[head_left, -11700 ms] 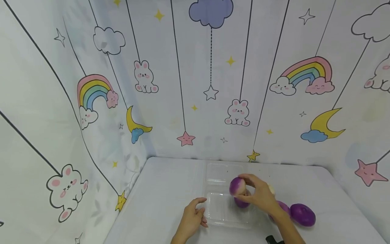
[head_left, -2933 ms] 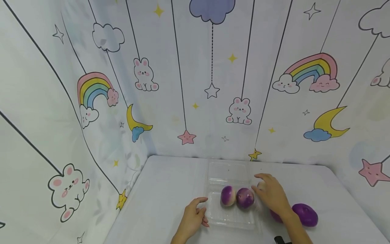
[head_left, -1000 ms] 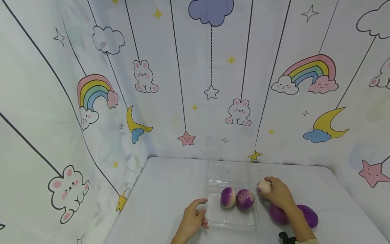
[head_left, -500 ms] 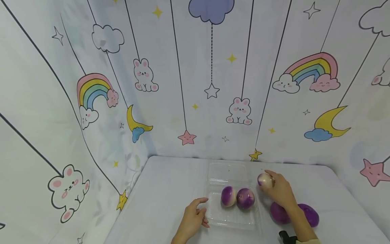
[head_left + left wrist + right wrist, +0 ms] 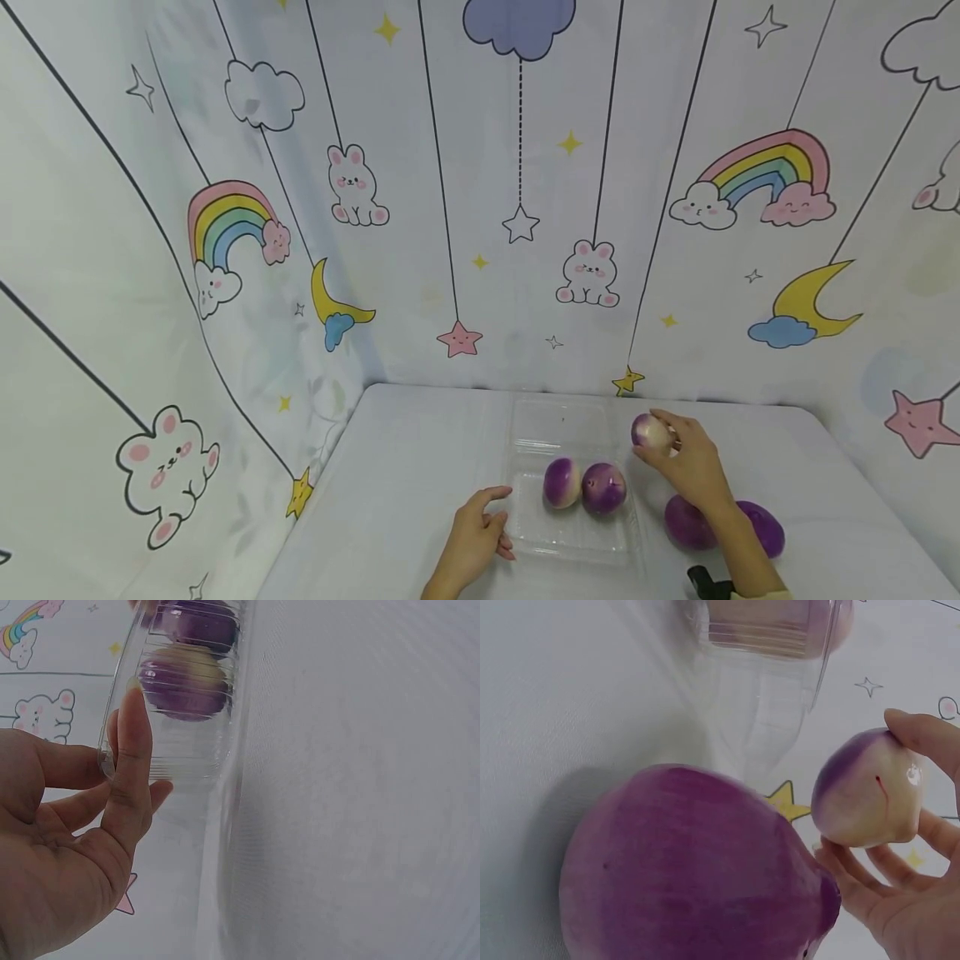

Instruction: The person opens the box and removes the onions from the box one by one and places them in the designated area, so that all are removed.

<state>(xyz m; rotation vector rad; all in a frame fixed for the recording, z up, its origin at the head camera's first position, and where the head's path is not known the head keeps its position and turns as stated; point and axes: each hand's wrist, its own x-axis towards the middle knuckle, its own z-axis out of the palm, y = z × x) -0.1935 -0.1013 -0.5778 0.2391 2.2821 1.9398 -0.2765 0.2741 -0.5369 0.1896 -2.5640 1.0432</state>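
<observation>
In the head view my right hand (image 5: 690, 462) holds a small purple-and-white turnip-like vegetable (image 5: 651, 435) between thumb and fingers, just right of a clear plastic box (image 5: 558, 540). The right wrist view shows a thin red mark on the pale side of this vegetable (image 5: 877, 791). Inside the box, side by side, lie a purple-and-cream vegetable (image 5: 562, 483) and a mostly purple one (image 5: 603, 489). My left hand (image 5: 474, 533) stays at the box's left edge, fingers loosely bent. In the left wrist view its fingers touch the clear wall near a corner.
The box's clear lid (image 5: 562, 423) lies opened toward the back. Two bigger purple vegetables (image 5: 688, 523) sit right of the box, partly behind my right forearm. A black object (image 5: 707, 585) shows by the right wrist. A patterned cloth (image 5: 517, 292) hangs behind the white table.
Earlier, my right hand held another purple-and-white vegetable over the box; now two lie inside. It then took the pale one from the table and has raised it slightly. My left hand stays put.
</observation>
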